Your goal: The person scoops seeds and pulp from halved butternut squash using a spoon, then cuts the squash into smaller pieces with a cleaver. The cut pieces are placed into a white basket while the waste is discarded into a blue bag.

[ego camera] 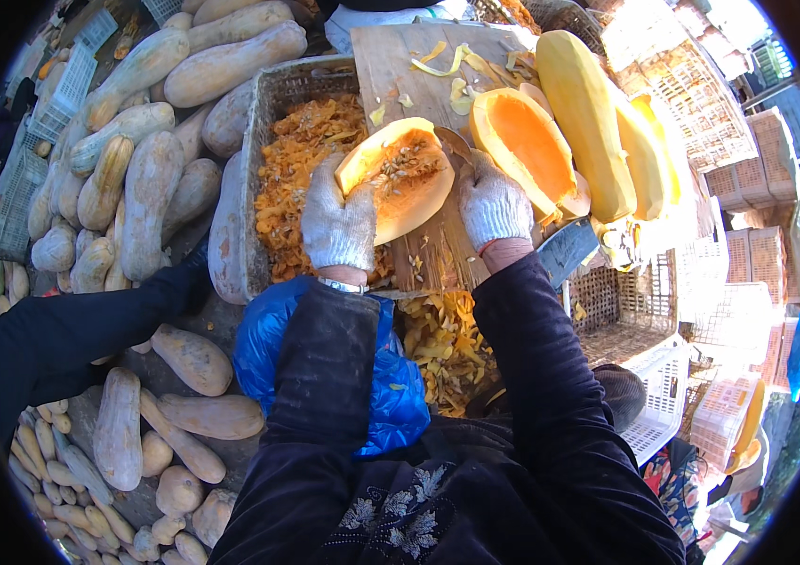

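Note:
My left hand [338,215], in a white knit glove, grips a peeled squash half [418,201] with seeds and fibres in its hollow. In my right hand [493,201], gloved too, is a metal scraping tool [454,143] whose curved blade touches the far edge of that half. A scooped-out squash half [523,145] lies cut side up on the wooden board [393,70], just right of my right hand. Whole peeled squashes [587,127] rest beyond it. Below them is the broad blade of a knife [566,251]. Peel strips [453,63] lie on the board.
Left of the board stands a tub [250,169] of orange pulp and seeds. Unpeeled squashes [153,198] are heaped at the left, near another person's dark-clothed leg [89,332]. Peelings [446,346] lie under the board, beside a blue plastic bag [396,399]. Plastic crates [658,395] stand at the right.

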Available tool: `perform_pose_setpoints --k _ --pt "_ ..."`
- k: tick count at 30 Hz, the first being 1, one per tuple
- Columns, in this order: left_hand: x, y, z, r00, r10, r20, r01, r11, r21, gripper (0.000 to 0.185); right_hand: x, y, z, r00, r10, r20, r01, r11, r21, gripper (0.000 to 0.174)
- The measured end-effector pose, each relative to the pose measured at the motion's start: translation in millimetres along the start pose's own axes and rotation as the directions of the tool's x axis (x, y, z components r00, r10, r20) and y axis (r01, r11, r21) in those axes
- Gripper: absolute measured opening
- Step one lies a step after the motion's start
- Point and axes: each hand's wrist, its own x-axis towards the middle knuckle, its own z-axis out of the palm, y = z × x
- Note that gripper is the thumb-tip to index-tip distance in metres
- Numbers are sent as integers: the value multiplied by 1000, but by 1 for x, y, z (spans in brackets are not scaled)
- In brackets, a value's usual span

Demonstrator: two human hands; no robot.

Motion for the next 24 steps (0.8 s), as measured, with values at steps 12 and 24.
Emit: perform_pose_setpoints --k 12,24 --pt "-5 0 5 988 153 14 -152 965 212 46 24 9 29 905 -248 345 351 894 -278 27" --pt "-4 -12 8 999 10 -43 -14 995 -98 45 -6 -15 -5 979 -17 205 11 999 30 31"
